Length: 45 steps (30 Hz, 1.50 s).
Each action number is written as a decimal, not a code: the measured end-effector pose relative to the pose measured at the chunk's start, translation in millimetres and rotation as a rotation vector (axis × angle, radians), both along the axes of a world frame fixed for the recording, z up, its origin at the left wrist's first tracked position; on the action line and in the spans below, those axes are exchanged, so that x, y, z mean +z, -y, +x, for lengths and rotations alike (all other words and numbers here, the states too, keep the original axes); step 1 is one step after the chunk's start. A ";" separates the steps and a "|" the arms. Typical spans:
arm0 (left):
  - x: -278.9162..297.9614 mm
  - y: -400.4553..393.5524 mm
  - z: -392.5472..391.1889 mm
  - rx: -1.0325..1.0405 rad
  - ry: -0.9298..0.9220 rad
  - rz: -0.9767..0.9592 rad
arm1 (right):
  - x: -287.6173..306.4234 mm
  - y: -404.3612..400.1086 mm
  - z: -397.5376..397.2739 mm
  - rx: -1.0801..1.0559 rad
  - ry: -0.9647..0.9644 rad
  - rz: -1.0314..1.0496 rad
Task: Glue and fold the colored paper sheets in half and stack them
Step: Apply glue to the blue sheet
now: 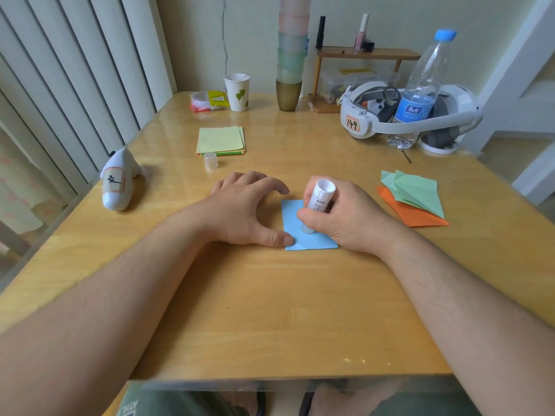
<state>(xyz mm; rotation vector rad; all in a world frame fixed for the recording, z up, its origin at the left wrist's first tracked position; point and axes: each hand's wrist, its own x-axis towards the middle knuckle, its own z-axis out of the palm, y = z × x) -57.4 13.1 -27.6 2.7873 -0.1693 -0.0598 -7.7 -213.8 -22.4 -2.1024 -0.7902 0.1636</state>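
Center frame: right hand [336,211] grip wraps glue stick [319,202], tip on blue sheet [318,240]; left hand [246,205] grip relaxed, thumb pinning sheet's left edge to tabletop [270,310].

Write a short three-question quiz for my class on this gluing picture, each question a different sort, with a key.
1. True or false: the right hand presses the glue stick down onto the blue paper sheet.
2. Multiple choice: the glue stick cap stands A) on the glue stick, B) by the yellow-green paper stack, C) beside the water bottle.
3. Fill in: the left hand steadies the blue sheet with its ____.

Key: 1 true; 2 B; 3 thumb.
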 end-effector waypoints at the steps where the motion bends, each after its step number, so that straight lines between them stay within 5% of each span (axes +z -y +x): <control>1: 0.4 -0.1 -0.2 -0.001 0.000 0.000 | 0.1 4.0 1.0 -0.004 -0.006 0.004; 18: 0.9 -1.1 0.1 -0.010 -0.008 -0.004 | -1.9 18.9 13.8 -0.113 0.050 -0.058; 24: 1.1 -0.5 -0.3 -0.016 -0.009 -0.002 | 0.7 17.3 17.2 -0.205 -0.009 0.212; 32: 2.5 -0.8 -1.9 -0.026 -0.028 0.012 | -5.5 -11.7 -4.2 -0.003 -0.011 0.161; 45: 3.9 0.5 -2.1 -0.022 -0.030 0.004 | -6.2 -17.1 -8.3 0.029 0.016 0.062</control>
